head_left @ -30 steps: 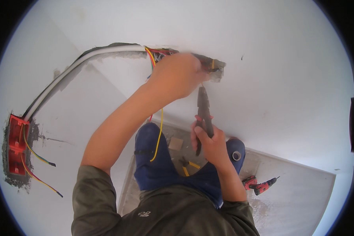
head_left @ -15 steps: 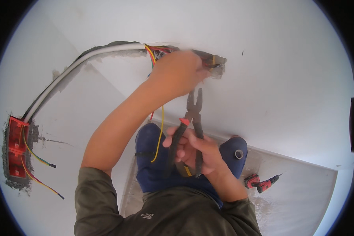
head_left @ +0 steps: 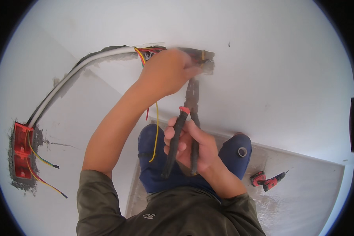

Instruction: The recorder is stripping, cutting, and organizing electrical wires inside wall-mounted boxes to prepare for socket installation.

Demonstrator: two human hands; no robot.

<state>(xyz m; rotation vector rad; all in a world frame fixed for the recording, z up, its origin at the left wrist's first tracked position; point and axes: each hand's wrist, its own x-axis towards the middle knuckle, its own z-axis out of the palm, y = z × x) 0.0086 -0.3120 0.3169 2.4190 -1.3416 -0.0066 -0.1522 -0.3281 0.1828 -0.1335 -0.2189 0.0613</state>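
Note:
My left hand (head_left: 167, 69) is raised to a cut-out box (head_left: 208, 65) in the wall, its fingers closed and curled away from view. What they pinch is hidden, though electrical wires surround them. Yellow, red and green wires (head_left: 139, 55) emerge beside the hand, and a long yellow wire (head_left: 156, 133) dangles below the wrist. My right hand (head_left: 200, 147) grips combination pliers (head_left: 191, 100) with black-wrapped handles and a red patch. Their jaws point up, nearly together, with the tips just under my left fingers; whether they touch anything cannot be seen.
A pale conduit (head_left: 74, 74) curves along a chiselled groove to a red double wall box (head_left: 23, 149) at left, where taped wire ends (head_left: 53, 165) stick out. A red and black cordless drill (head_left: 269, 180) lies on the floor at right. A tape roll (head_left: 242, 152) rests on my right knee.
The pliers have risen toward my left fingers, and their jaws have drawn closer together. My left hand stays at the wall box. The whole view has shifted slightly.

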